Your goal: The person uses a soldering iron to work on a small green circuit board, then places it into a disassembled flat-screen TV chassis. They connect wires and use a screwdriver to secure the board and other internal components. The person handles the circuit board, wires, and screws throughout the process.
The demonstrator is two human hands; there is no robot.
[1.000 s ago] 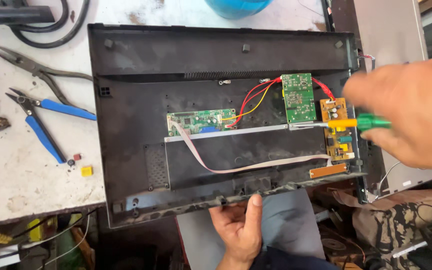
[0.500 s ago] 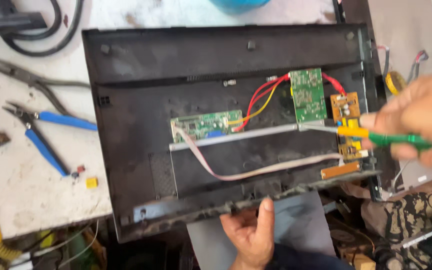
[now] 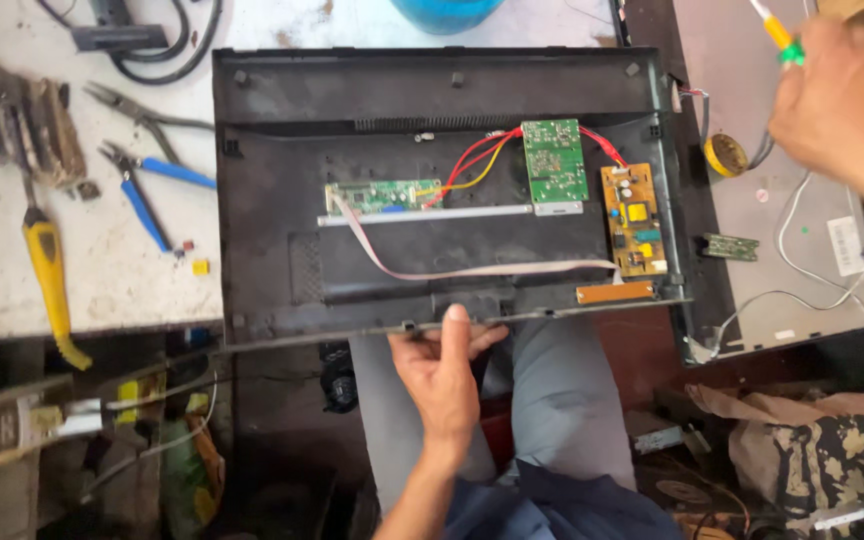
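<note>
Nearest the camera, the left hand (image 3: 442, 375) grips the near edge of the black monitor back shell (image 3: 282, 230), thumb on top and fingers curled under the lip, steadying it where it overhangs the white workbench (image 3: 102, 290) above the person's lap. Inside the shell sit three boards: a narrow green board (image 3: 382, 193) joined to a pale ribbon cable (image 3: 452, 272), a square green board (image 3: 554, 160) fed by red and yellow wires (image 3: 467, 165), and a yellow power board (image 3: 634, 220) at the right.

Farther off, at the top right, the right hand (image 3: 837, 105) is closed around a yellow-and-green screwdriver (image 3: 780, 35), held up and clear of the shell, over the grey panel (image 3: 802, 230) with its loose white wires. The step in hand looks like work on the boards, with the tool lifted off between touches (a judgement only). Going back in would call for a firm hold on the shell and a tip guided past the wires.

On the bench to the left lie blue-handled pliers (image 3: 147, 195), a yellow-handled tool (image 3: 47, 270) and a black cable (image 3: 162, 50), all well apart from the hands
</note>
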